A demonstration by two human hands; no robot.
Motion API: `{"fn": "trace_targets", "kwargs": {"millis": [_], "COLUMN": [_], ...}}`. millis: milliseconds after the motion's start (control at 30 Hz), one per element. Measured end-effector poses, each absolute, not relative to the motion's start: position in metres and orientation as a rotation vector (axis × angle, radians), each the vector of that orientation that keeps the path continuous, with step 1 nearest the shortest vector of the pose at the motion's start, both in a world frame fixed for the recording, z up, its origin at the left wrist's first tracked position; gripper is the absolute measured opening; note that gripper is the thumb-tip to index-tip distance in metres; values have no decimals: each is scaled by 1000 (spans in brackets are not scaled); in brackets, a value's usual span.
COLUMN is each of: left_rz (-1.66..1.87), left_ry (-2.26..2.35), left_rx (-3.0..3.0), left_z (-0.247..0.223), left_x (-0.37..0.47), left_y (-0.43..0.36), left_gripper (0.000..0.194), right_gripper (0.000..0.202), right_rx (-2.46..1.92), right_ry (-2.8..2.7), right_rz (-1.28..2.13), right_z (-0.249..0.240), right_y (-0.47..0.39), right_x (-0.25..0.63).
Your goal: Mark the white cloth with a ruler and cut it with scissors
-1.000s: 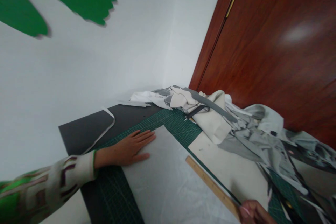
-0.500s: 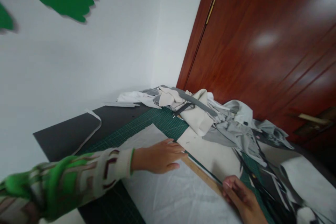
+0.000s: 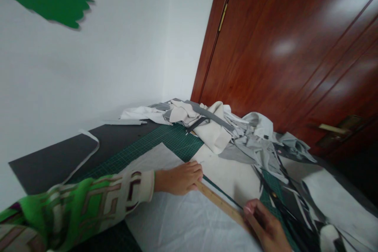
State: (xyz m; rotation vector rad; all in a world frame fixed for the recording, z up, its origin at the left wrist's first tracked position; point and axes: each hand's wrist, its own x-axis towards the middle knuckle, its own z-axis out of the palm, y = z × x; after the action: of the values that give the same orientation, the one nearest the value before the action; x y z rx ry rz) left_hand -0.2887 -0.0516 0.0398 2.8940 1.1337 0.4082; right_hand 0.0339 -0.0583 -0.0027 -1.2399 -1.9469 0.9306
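A wooden ruler (image 3: 220, 201) lies slanted across a sheet of white cloth (image 3: 183, 220), close to the cloth's right edge. My left hand (image 3: 180, 178), in a green and cream patterned sleeve, has its fingers curled over the ruler's far end. The near end is pinched between the thumb and fingers of my right hand (image 3: 264, 224); part of the ruler there is hidden by the hand. Just right of the ruler is a cream piece of cloth or paper (image 3: 233, 173), with a narrow strip of green cutting mat (image 3: 174, 136) showing between.
Crumpled grey and white fabric (image 3: 251, 138) is heaped along the back by a reddish wooden door (image 3: 280, 67). Black-handled scissors (image 3: 291, 216) lie right of my right hand. A white strip (image 3: 88, 155) rests on the dark tabletop (image 3: 47, 161) at left.
My left hand's fingers, stretched out before, are now curled onto the ruler's far end. My right hand keeps its hold. The whole view has shifted slightly rightward.
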Motion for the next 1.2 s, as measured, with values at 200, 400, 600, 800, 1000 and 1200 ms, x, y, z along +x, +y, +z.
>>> {"fn": "trace_targets", "kwargs": {"millis": [200, 400, 600, 800, 1000, 1200], "left_rz": [379, 311, 246, 223, 278, 305], "left_ry": [1140, 1106, 1134, 1303, 1479, 1527], "left_rx": [2922, 3024, 3045, 2975, 2887, 2855], "left_z": [42, 44, 51, 55, 57, 49], "left_x": [-291, -295, -326, -374, -394, -405], "left_y": [-50, -52, -60, -61, -68, -59], "left_gripper": [24, 20, 7, 12, 11, 7], "right_gripper": [32, 29, 18, 14, 9, 8], "right_rx": [-1256, -1230, -1020, -909, -830, -769], "right_ry": [-2046, -2112, -2291, -2374, -2410, -2432], "right_rz": [809, 646, 526, 424, 293, 279], "right_z": [-9, -2, 3, 4, -2, 0], "right_y": [-59, -62, -65, -64, -60, -59], "right_x": [35, 35, 34, 30, 27, 12]}}
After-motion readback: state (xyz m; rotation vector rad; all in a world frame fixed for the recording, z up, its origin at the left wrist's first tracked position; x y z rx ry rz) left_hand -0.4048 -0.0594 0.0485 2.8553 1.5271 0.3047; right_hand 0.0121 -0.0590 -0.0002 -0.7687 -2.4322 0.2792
